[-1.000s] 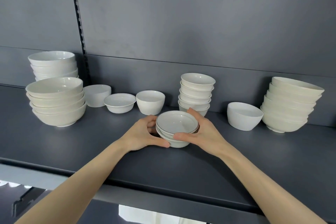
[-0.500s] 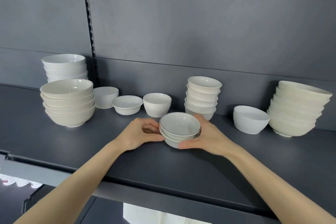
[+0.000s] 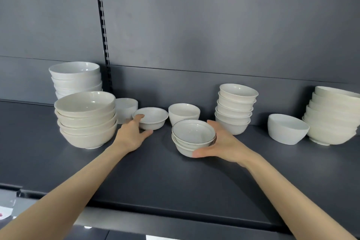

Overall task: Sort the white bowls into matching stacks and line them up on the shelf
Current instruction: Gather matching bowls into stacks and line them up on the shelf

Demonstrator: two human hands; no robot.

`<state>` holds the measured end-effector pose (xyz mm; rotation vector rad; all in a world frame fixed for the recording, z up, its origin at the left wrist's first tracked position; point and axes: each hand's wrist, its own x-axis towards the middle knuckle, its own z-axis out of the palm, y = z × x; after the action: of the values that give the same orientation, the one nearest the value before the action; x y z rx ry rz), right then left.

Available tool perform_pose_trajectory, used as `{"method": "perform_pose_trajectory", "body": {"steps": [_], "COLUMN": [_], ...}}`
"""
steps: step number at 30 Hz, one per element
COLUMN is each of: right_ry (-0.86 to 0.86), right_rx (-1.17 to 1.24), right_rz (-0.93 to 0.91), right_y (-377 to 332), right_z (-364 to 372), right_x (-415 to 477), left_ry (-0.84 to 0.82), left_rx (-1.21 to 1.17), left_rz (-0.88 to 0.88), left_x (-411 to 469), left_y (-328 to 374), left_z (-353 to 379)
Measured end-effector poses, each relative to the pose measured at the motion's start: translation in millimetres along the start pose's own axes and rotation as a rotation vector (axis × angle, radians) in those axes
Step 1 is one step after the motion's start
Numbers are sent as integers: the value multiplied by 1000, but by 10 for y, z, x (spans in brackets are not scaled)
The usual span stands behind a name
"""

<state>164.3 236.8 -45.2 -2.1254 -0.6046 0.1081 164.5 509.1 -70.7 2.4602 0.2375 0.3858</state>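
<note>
The shelf (image 3: pixel 175 181), matte dark grey and flat, looks about half sorted. Well left of the left hand's fingers stand two finished piles of big bowls, the front large stack (image 3: pixel 86 121) and the back large stack (image 3: pixel 76 78). Far right of the right hand's fingers the right large stack (image 3: pixel 331 119) leans slightly. Just beyond the right fingertips rises the medium stack (image 3: pixel 234 109).

Singles remain. A loose deep bowl (image 3: pixel 287 131) sits right of the right fingers, a cup-shaped bowl (image 3: pixel 183 113) lies between the two hands, and a straight-sided cup (image 3: pixel 126 109) is behind the left fingers.

The left hand (image 3: pixel 132 136) reaches the shallow bowl (image 3: pixel 151 118), fingertips on its near rim and thumb spread low by its base. Whether that pinch is closed, I cannot tell. The right hand (image 3: pixel 224 144) curls round the small stack (image 3: pixel 193 138), thumb in front and fingers behind, low on the shelf.

Everything looks like smooth glazed ceramic. The big bowls are creamy with thick rims, the loose ones are whiter, and the small stack's bowls are shallow with a thin dark line at the lip. The shallow bowl seems their match.
</note>
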Motion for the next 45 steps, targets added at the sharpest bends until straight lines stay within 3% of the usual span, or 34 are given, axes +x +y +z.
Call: {"method": "perform_pose_trajectory", "body": {"steps": [3,17,23,26,30,36,45], "right_ry": [-7,5,14,23,38,-7,-23], "right_rx": [55,102,111,100,105,153,198], "right_rz": [-12,35,93,75,22,-67,-167], "right_y": [-71,-9,22,8,12,-59,-74], "right_z": [15,29,52,44,57,45,42], "right_x": [-59,-84,-72,-76,-74,-81,-101], "left_ry": [4,372,457,388,129,-57,-122], "left_rx": [64,-89,-312,-491,-635,-528,-370], "left_rz": [16,169,276,342,468,557,608], "left_x": [116,68,-19,-149,-291,-369,-419], "left_y": [-45,-6,42,159,305,413,468], "left_z": [15,104,6,-41,-43,23,41]}}
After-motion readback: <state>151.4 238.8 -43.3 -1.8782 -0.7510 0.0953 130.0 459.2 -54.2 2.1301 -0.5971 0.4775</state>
